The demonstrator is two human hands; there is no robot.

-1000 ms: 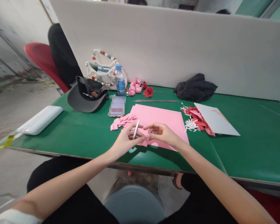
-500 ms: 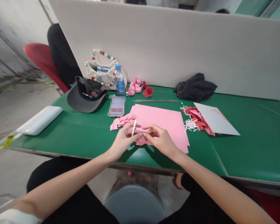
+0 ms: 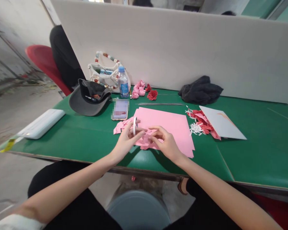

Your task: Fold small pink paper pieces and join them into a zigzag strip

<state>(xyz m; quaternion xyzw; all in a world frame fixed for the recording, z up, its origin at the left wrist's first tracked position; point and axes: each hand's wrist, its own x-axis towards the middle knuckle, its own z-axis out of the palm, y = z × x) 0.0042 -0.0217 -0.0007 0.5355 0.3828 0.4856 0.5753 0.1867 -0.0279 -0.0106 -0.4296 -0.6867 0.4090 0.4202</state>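
My left hand [image 3: 127, 136] carries a thin white ring, which looks like a roll of tape [image 3: 134, 126], looped around its fingers. The left thumb and fingertips are curved toward a small folded pink paper piece [image 3: 146, 139]. From the other side, my right hand [image 3: 167, 143] pinches that paper between thumb and fingers. Both hands hover over a stack of pink paper sheets [image 3: 168, 123]. Beside the left fingers lies a pile of cut pink paper petals [image 3: 120, 127]. The fingertips hide part of the held paper.
Behind the sheets are thin wires [image 3: 160, 104], pink paper flowers [image 3: 138, 89] and a red paper rose [image 3: 152, 95]. A phone [image 3: 120, 109], bottle [image 3: 123, 82], cap [image 3: 90, 97] and white power bank [image 3: 42, 123] stand left. Paper scraps [image 3: 204, 123] and dark cloth [image 3: 201, 90] lie right.
The white ring has turned from edge-on to showing its round opening. My left fingers have drawn slightly left, away from the right hand, after the two hands met at the pink paper.
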